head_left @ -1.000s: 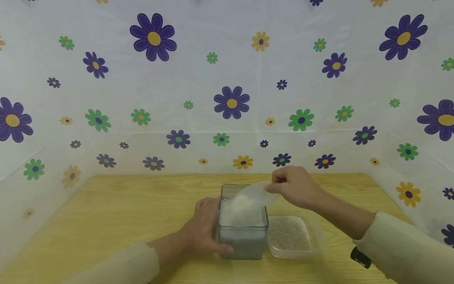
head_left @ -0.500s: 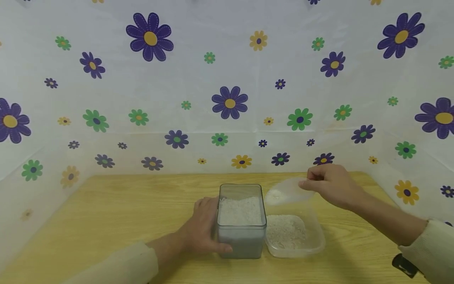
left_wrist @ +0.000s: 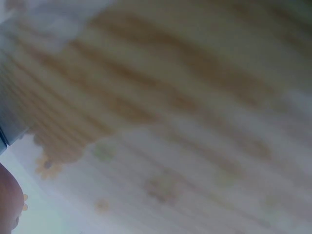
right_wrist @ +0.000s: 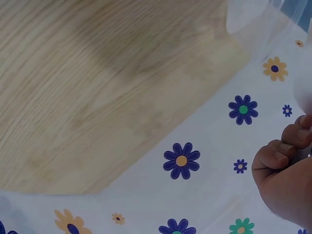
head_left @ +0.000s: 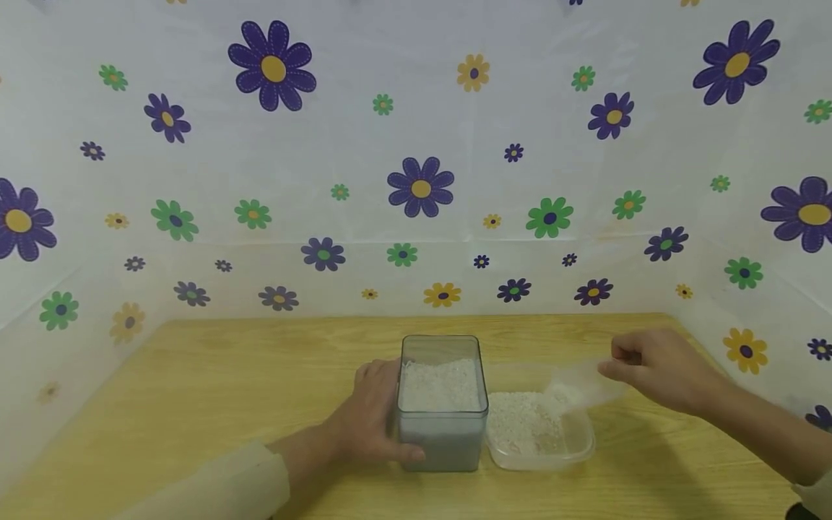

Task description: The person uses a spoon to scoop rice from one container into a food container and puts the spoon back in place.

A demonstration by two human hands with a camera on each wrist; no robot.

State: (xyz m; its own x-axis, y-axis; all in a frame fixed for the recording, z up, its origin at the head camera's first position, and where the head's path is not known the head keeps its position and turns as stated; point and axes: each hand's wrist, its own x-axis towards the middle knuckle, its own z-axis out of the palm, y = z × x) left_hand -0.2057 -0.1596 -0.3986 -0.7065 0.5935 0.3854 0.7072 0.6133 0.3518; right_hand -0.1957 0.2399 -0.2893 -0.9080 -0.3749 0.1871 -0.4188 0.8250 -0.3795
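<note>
In the head view, a tall clear grey plastic container (head_left: 443,444) stands mid-table, filled well up with pale grain that looks like rice. My left hand (head_left: 367,422) grips its left side, thumb across the front and the other fingers partly hidden behind. A translucent scoop (head_left: 594,383) is pinched by its handle in my right hand (head_left: 666,368). The scoop tilts down to the left over a shallow clear tub (head_left: 578,451), and some pale grain is at its blurred tip. More grain (head_left: 523,422) lies in the tub, mostly on its left.
The tub stands right beside the tall container on the wooden table (head_left: 260,375). A white flower-patterned sheet (head_left: 364,159) hangs behind the table and along both sides. Only the table, sheet and an edge of the container show in the left wrist view.
My right hand has carried the scoop from above the tall container to the right, then down over the tub. The left hand has stayed on the container.
</note>
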